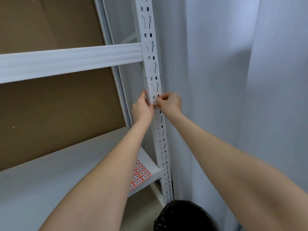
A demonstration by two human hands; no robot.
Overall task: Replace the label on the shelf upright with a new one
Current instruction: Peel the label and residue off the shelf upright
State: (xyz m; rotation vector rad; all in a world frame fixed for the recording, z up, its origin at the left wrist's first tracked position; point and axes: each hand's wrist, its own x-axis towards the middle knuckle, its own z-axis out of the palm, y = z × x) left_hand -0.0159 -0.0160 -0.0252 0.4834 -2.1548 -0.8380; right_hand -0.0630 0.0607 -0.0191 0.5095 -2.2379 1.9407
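The white perforated shelf upright [150, 52] runs from the top middle down to the floor. Both hands meet on it at mid height. My left hand [142, 108] wraps the upright's left edge, thumb up and fingertips on its front face. My right hand [169, 102] pinches with finger and thumb at the same spot on the front face, where a small pale label [155, 102] is barely visible between the fingertips. A sheet of red-bordered labels [139, 174] with handwritten numbers lies on the lower shelf, partly hidden by my left forearm.
A white shelf beam [70, 61] crosses on the left, with brown cardboard [50, 22] behind it. The grey lower shelf board [41, 180] spreads below. A black-lined bin [185, 215] stands on the floor by the upright's foot. Pale curtains [233, 80] hang on the right.
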